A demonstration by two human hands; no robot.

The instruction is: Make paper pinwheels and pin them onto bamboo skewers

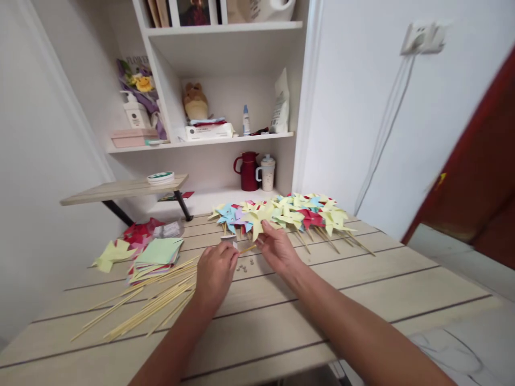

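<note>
Near the middle of the table, my left hand (pixel 217 266) is closed on a thin wooden stick (pixel 248 249), whose tip points toward my other hand. My right hand (pixel 278 247) pinches a pale yellow paper pinwheel (pixel 256 221) between thumb and fingers. The tip of the stick lies just below that pinwheel; whether they touch I cannot tell. Several small metal pins or beads (pixel 242 268) lie on the wood between my hands. Behind my left fingers stands a small grey container (pixel 229 239), partly hidden.
Finished pinwheels on sticks (pixel 311 217) are heaped at the back right. Loose sticks (pixel 155 308) spread over the left, beside stacked coloured paper (pixel 159 253) and a yellow folded paper (pixel 113 254). A small raised shelf (pixel 116 190) stands at the back left.
</note>
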